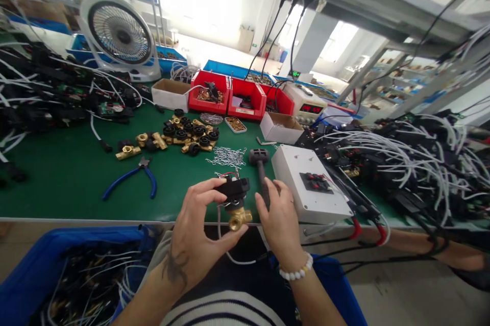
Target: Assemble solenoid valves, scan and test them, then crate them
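Note:
My left hand [202, 224] grips a motorized brass valve [236, 216] between thumb and fingers at the table's front edge. A black housing [233, 188] with exposed wires sits on top of its brass body, and a white cable hangs below. My right hand [281, 216] is closed round the handle of a rubber mallet [259, 157], whose dark head rests on the green table. Just beyond the valve lies a pile of wire clips [227, 156]. Blue-handled pliers [143, 165] lie to the left, near several brass valve bodies [187, 134] with black caps.
A white switch box [310, 180] stands right of the mallet. Cabled black units [406, 157] are heaped at right and left. Red bins [209, 106] and a fan [120, 35] stand at the back. A blue crate [49, 244] is below. Another person's arm [432, 249] shows at right.

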Action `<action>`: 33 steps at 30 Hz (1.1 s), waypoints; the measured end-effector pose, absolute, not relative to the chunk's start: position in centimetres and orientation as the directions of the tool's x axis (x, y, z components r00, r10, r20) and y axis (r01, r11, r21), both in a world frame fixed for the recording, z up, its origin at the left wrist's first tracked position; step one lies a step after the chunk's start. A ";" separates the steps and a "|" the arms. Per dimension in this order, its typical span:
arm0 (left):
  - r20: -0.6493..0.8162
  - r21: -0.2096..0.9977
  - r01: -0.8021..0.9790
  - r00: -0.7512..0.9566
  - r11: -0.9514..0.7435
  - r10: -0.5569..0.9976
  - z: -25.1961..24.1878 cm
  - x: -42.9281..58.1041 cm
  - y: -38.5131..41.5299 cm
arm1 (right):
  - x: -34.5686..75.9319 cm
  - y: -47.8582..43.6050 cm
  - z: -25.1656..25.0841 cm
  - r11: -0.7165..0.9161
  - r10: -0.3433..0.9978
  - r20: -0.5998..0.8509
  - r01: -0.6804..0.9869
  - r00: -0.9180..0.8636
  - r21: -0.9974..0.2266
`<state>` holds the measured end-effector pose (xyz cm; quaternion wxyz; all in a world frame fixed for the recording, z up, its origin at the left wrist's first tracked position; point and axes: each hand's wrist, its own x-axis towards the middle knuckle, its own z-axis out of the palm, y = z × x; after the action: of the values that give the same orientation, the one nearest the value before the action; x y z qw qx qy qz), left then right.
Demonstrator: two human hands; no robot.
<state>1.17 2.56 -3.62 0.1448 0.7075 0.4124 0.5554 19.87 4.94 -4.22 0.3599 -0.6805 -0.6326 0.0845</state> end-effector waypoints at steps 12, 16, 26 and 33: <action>0.720 0.544 0.364 0.260 -0.756 0.644 -1.0 1.2 1.5 | 18.9 1.2 -0.2 0.027 0.983 0.075 -0.274 -0.167 -0.961; 0.769 0.498 0.389 0.214 -0.775 0.602 -0.9 1.5 1.4 | 18.7 1.0 -0.2 0.079 0.981 0.127 -0.297 -0.146 -0.952; 0.783 0.531 0.419 0.090 -0.737 0.615 -0.3 3.3 0.2 | 17.3 -0.4 0.1 0.061 0.992 0.107 -0.472 -0.071 -0.879; 0.770 0.577 0.368 0.051 -0.729 0.636 -1.0 3.4 0.0 | 16.9 -0.2 -0.2 0.048 0.994 0.091 -0.525 -0.056 -0.850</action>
<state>3.40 -0.02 -1.03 0.1129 0.7160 0.3503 0.5933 16.92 -0.20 -0.15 0.6147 -0.3068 -0.3821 0.6180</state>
